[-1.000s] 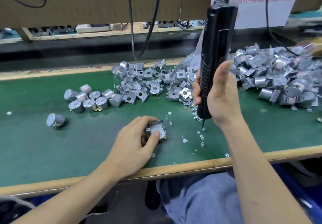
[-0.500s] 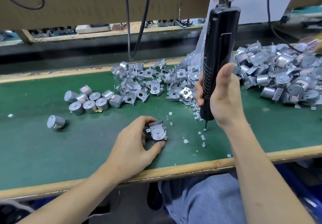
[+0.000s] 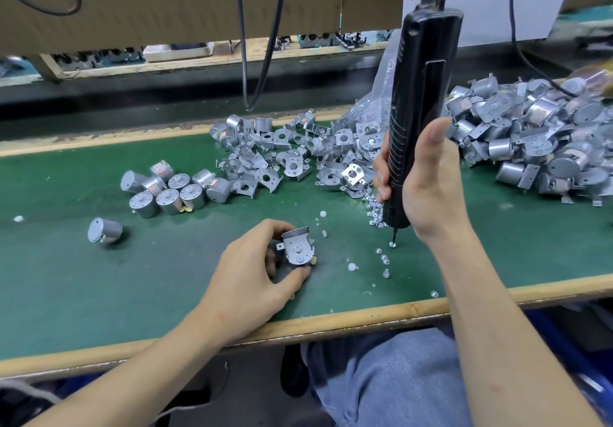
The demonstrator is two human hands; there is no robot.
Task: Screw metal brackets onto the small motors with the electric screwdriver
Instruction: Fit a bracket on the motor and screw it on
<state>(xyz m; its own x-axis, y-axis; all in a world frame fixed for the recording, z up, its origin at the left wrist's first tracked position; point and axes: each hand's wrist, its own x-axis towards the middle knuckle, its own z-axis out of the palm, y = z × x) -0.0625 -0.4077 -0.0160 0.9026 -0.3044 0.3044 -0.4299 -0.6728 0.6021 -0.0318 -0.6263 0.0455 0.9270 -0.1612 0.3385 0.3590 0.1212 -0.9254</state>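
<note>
Motor (image 3: 306, 255) with bracket (image 3: 295, 239) seated on its top face sits on the green bench (image 3: 66, 277), near the front edge and about midway along it. The bracket's flat plate faces up. Whether a screw is already in it cannot be read.

Left hand (image 3: 252, 277) grasps the motor body, fingers (image 3: 277, 227) and thumb curled round its sides, leaving the plate uncovered.

Loose screws (image 3: 384, 259) lie scattered beside the motor, on its right-edge side. The electric screwdriver (image 3: 421, 111) stands over them, its long axis close to vertical and its top leaning slightly toward the bench's right edge. The bit tip touches one screw (image 3: 392, 244). Right hand (image 3: 431, 191) is clenched round the lower barrel.

Judgement: the step in hand is screw pickup. The coming move runs from the bit toward the left edge and slightly toward the front edge, onto the plate.

Farther back lie a bracket heap (image 3: 292, 161), bare motors (image 3: 169, 191) toward the left edge, and assembled units (image 3: 530, 148) toward the right edge.
</note>
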